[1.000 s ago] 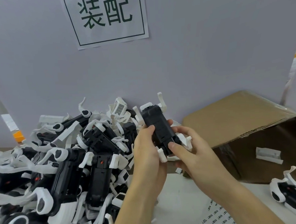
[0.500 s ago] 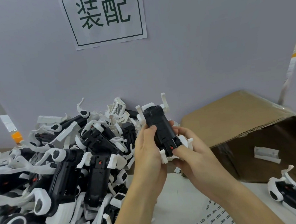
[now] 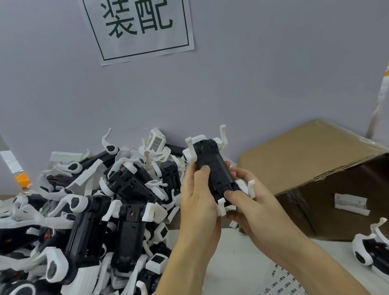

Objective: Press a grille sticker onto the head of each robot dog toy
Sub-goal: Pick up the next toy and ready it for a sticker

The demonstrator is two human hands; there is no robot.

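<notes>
Held toy, underside toward me. My left hand (image 3: 198,200) wraps the robot dog toy (image 3: 214,169) from its left flank, thumb laid across the black belly; my right hand (image 3: 249,210) cups the near end from below and to the right, its thumb pressed on the lower edge of the black body. Both hands are curled round the toy — neither is spread.

Long axis: it runs away from me and slightly leftward, the far end with two white legs raised toward the wall (image 3: 276,85), the near end with two more legs splayed between my palms. I cannot tell from this side which end carries the head, nor whether a grille sticker is already on it; the face to be stickered seems turned away. My judgement is that the next move needs a turn of the toy about this axis, and the right hand, nearer the sticker sheet (image 3: 279,288), is better placed to fetch one.

Surroundings: a white table (image 3: 232,254) below my wrists; a pile of toys (image 3: 86,222) heaped at left against the wall; an open cardboard box (image 3: 303,154) at right; one more toy (image 3: 378,259) lying near the box.
</notes>
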